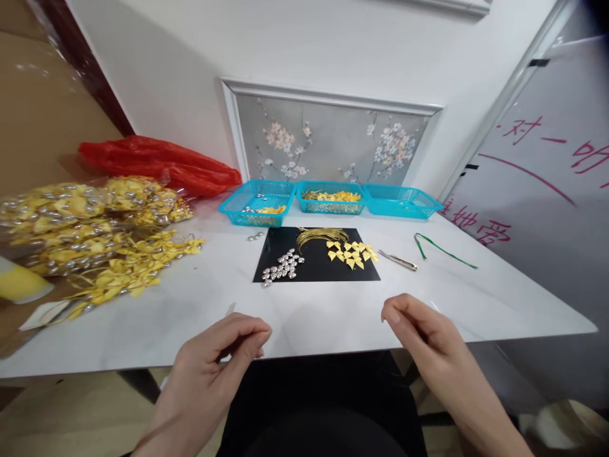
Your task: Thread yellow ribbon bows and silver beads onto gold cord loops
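My left hand (222, 362) is at the table's front edge, thumb and fingers curled together, with nothing visible in it. My right hand (431, 343) is curled closed in much the same way on the other side, also with nothing showing in it. Beyond them lies a black mat (314, 268). On it are a cluster of silver heart-shaped beads (283, 265), a bundle of thin gold stems (323, 235) and several yellow petal pieces (351, 254). Small metal tweezers (398, 260) rest by the mat's right edge.
Behind the mat stand a left blue basket (233, 212), a middle blue basket (309, 206) and a right blue basket (404, 209). Finished-looking yellow flower sprays (128, 266) and a red plastic bag (162, 162) fill the left. A green tie (445, 247) lies right.
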### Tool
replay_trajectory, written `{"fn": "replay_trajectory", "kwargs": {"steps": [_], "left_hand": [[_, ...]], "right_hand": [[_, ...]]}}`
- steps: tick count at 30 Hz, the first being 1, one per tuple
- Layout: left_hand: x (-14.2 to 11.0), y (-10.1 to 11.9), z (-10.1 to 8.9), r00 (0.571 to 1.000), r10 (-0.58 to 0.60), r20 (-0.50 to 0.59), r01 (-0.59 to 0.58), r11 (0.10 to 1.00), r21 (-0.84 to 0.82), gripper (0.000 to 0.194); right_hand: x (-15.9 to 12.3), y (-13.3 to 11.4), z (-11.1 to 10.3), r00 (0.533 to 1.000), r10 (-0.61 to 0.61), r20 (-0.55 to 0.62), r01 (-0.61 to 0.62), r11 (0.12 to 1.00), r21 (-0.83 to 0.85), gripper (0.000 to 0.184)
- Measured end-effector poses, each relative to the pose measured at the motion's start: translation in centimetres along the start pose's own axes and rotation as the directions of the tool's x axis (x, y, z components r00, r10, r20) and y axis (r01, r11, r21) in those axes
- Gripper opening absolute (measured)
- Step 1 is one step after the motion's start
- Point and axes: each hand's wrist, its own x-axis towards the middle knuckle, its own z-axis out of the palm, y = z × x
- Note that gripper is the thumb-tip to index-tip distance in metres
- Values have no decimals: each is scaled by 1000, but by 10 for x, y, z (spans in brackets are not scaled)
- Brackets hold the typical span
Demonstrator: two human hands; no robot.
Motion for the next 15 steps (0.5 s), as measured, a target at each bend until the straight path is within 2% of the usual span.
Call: {"fn": "replay_trajectory", "kwargs": {"steps": [3,5,7,9,11,12,14,15], "left_hand": [[0,5,6,987,154,53,-155,988,4,15],[-1,10,13,960,275,56,-276,961,15,15],[-4,15,20,928,367,63,-369,929,33,16],[-6,19,25,909,407,86,-411,911,35,18],[-6,23,26,914,393,98,-396,918,14,18],[-5,25,26,926,364,102,-365,931,-7,17],[-4,27,25,961,237,145,-229,971,-66,13],[-4,28,24,970,139,198,-121,987,-103,12]], "right_hand": [[3,-1,8,992,-82,-99,66,986,-155,23],[4,-11,17,983,-115,-140,101,990,-101,21],[4,-26,29,996,-83,-33,86,991,103,21],[3,-40,40,983,-57,174,11,967,254,18],[3,-49,48,947,-47,318,-58,948,314,19],[4,-50,50,939,-54,339,-66,941,332,20],[6,-49,52,947,-66,315,-68,916,396,22],[7,-47,52,953,-66,297,-77,891,447,23]]}}
